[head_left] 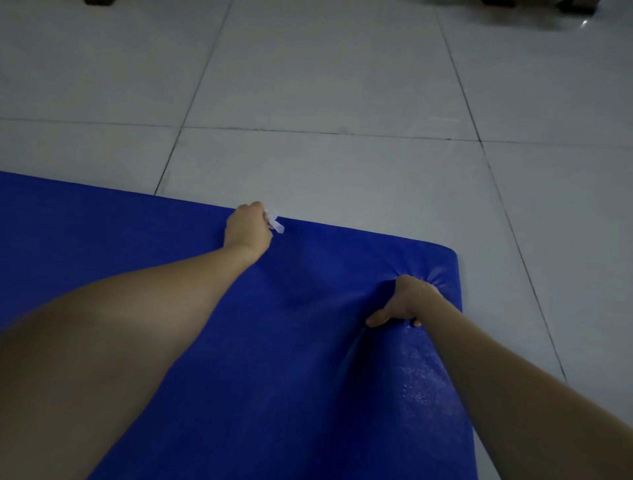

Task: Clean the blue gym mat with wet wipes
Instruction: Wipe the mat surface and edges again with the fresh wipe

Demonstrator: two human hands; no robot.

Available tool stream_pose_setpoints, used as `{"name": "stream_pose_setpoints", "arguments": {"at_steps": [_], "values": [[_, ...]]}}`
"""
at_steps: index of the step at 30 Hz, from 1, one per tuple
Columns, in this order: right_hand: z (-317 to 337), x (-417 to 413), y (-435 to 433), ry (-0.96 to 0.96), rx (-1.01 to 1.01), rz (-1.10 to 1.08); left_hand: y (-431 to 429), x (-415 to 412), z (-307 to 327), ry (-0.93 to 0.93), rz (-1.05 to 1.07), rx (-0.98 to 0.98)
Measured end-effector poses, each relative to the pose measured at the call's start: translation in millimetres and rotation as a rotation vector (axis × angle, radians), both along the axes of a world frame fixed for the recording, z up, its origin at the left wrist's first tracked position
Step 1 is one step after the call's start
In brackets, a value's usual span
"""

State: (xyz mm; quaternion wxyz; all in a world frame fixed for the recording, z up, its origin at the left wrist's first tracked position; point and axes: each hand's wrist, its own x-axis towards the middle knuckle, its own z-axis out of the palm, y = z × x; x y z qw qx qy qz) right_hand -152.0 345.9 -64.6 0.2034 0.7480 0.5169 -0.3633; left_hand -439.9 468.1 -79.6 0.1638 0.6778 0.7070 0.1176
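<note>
At the far edge of the blue gym mat (212, 342), my left hand (248, 224) is stretched well forward, arm nearly straight, knuckles up. Its fingers are clenched around a crumpled white wet wipe (275, 222), which sticks out on the right side of my fist and touches the mat right at that edge.

My right hand (406, 303) is planted nearer to me, close to the mat's rounded far right corner. The thumb lies stretched out to the left, flat on the surface. The other fingers sink into the padding, and creases fan out from them toward the corner. I cannot tell whether they are bent or straight, because the back of my hand covers them.

A wet sheen (418, 380) glints on the mat just beside my right forearm. The mat lies on a pale grey tiled floor (325, 85) with dark grout lines. Some dark shapes (534, 4) at the top of the view are too cut off to identify.
</note>
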Motion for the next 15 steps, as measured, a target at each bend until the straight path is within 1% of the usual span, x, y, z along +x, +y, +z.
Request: {"name": "stream_pose_setpoints", "arguments": {"at_steps": [2,4,6,8,9,11,13,15], "values": [[-1,0,-1,-0.006,0.014,-0.001,-5,17,1,-0.121,0.087,-0.022],[-3,1,-2,-0.016,0.024,0.007,-15,40,4,-0.26,0.1,-0.053],[-4,3,-2,-0.018,0.039,0.014,-32,68,6,-0.352,0.053,-0.101],[-5,4,-1,-0.014,0.048,0.02,-57,102,3,-0.404,-0.042,-0.112],[-6,4,0,-0.018,0.043,0.024,-73,120,1,-0.389,-0.124,-0.096],[-8,3,3,-0.022,0.026,0.021,-96,147,-3,-0.264,-0.313,-0.069],[-10,3,5,-0.008,0.011,0.004,-99,146,-7,-0.131,-0.474,-0.047],[-11,5,5,-0.004,0.018,-0.011,-86,125,-7,-0.044,-0.559,-0.029]]}}
